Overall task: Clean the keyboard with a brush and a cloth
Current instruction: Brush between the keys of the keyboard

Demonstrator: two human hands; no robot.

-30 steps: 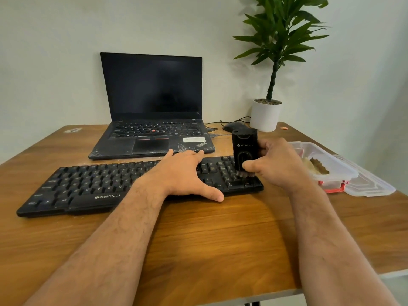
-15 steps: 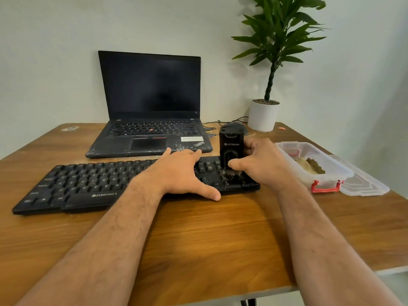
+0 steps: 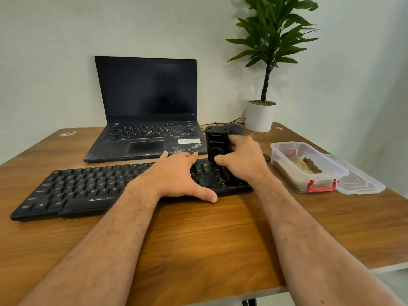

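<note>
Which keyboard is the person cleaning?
The separate black keyboard in front, under both hands. The left hand steadies it; the right hand holds the brush. The laptop behind is untouched.

Wooden desk (image 3: 198, 244), brown grain, worn at far left corner. Behind desk: plain pale wall (image 3: 55, 51), unmarked. Potted plant (image 3: 265, 62) in white pot at desk's far right. Soft, even light.

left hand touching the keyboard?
Touching. Head view: the left hand lies flat across the keyboard, palm and fingers on the keys, no gap visible.
</note>
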